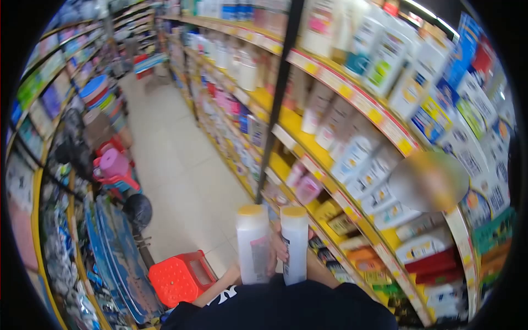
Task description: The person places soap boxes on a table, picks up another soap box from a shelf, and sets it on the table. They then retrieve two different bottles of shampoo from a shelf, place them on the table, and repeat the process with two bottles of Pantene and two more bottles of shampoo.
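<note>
Two white bottles with yellow caps are held upright, side by side, low in the head view. My left hand grips the left bottle. The right bottle is gripped by my right hand. Most of both hands is hidden behind the bottles; only fingers show between them. My forearms run down into my dark shirt at the bottom edge.
Yellow shelves packed with white bottles and boxes rise on my right. A black upright post stands just ahead. A red plastic stool sits low left beside racks of goods. The pale tiled aisle floor runs ahead.
</note>
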